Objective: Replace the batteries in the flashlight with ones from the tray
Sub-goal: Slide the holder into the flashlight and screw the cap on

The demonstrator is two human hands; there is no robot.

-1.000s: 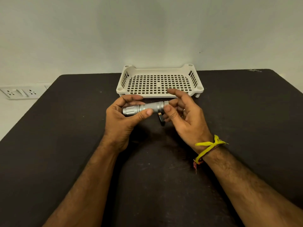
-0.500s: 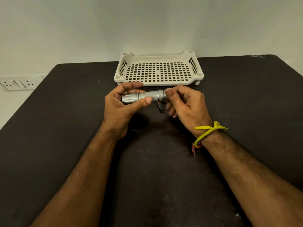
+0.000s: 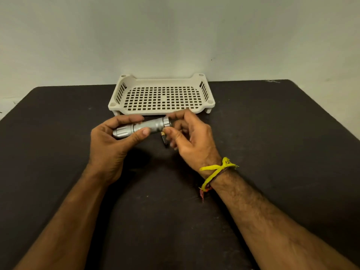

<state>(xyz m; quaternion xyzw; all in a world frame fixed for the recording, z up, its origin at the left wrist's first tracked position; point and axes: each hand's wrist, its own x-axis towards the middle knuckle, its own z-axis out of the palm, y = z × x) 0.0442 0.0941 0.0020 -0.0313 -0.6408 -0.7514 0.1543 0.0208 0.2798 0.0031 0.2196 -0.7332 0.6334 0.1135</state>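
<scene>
Both hands (image 3: 124, 142) grip the flashlight (image 3: 143, 127) over a dark table (image 3: 272, 133), possibly scuffed, before a pale wall (image 3: 175, 36).

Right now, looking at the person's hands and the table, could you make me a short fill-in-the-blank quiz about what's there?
1. The left hand grips the silver ____ by its wider end.
2. The fingers of the right hand pinch the flashlight's ____ end.
3. The white tray behind the hands holds ____.
4. A ____ string is tied around the right wrist.

Missing words: flashlight; narrow; nothing; yellow
</scene>
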